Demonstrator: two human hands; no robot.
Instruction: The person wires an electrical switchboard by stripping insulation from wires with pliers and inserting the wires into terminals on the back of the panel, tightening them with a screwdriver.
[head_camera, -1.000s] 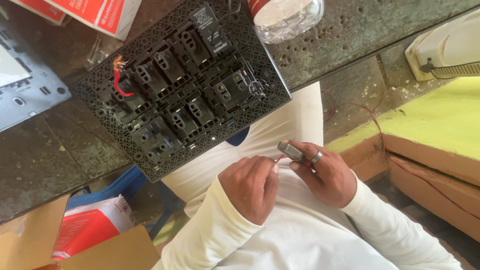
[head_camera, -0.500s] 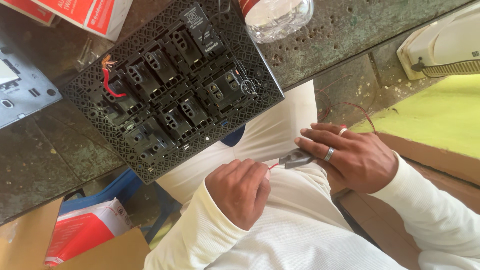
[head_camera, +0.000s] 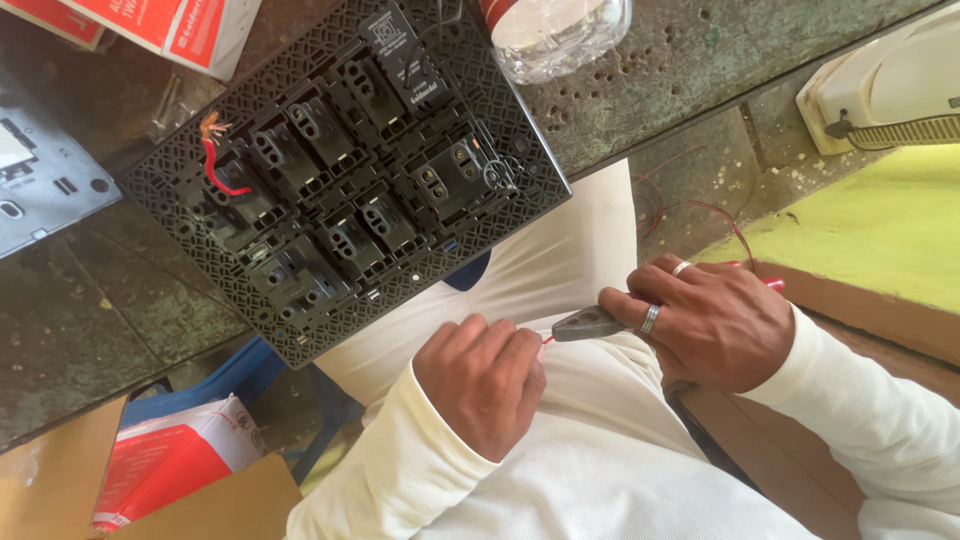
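Note:
My right hand (head_camera: 715, 320), with two rings on it, grips pliers (head_camera: 588, 324) with red handles; the jaws point left. My left hand (head_camera: 485, 375) is closed around a thin red wire (head_camera: 546, 340) whose end sits at the plier jaws. Both hands hover over my lap in white clothing. A black switch plate (head_camera: 340, 170) lies face down on the stone counter above my hands, with several black modules and a short red wire with bare copper ends (head_camera: 215, 165) at its left.
A clear plastic bottle (head_camera: 560, 35) stands behind the plate. A grey plate (head_camera: 45, 190) lies at left, red and white boxes (head_camera: 170, 25) at top left. Cardboard and a red packet (head_camera: 175, 465) sit below the counter (head_camera: 90, 330). Thin red wire (head_camera: 700, 210) trails at right.
My right hand with the pliers has pulled rightward away from my left hand, then come slightly back, with a thin red wire stretched between them. The view shifted a little.

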